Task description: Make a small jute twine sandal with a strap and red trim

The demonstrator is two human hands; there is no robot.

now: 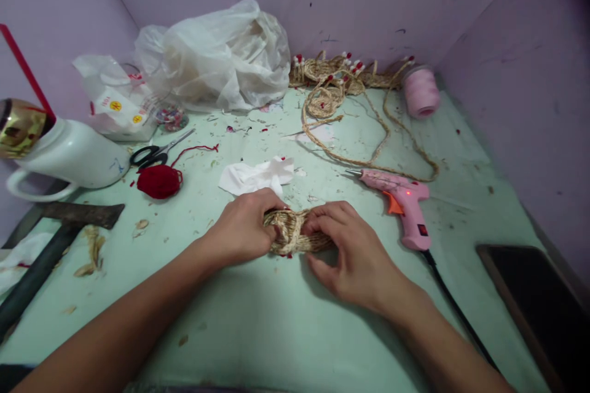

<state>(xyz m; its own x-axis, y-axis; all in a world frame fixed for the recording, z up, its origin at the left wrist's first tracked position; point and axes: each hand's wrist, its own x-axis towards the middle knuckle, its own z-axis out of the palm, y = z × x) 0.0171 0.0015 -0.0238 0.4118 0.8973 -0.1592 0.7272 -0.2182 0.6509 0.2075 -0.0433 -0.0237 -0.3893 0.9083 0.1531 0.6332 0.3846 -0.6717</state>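
Note:
A piece of coiled, braided straw rope (295, 230) lies between my hands at the middle of the table, with small red bits at its edges. My left hand (251, 224) grips its left end, thumb on the near side and fingers over the far side. My right hand (343, 245) is curled round the right end, its fingertips on the rope. Part of the piece is hidden under the fingers. Just beyond it lies a crumpled white tissue (255, 177). To the right rests a pink glue gun (405, 202) with an orange trigger and a lit red light.
At left are a hammer (83, 215), a white mug (87, 156), a red yarn ball (159, 181) and scissors (159, 152). Behind stand a plastic bag (225, 58), straw rope pieces (325, 101) and a pink thread spool (421, 93). A dark phone-like slab (534, 301) lies right.

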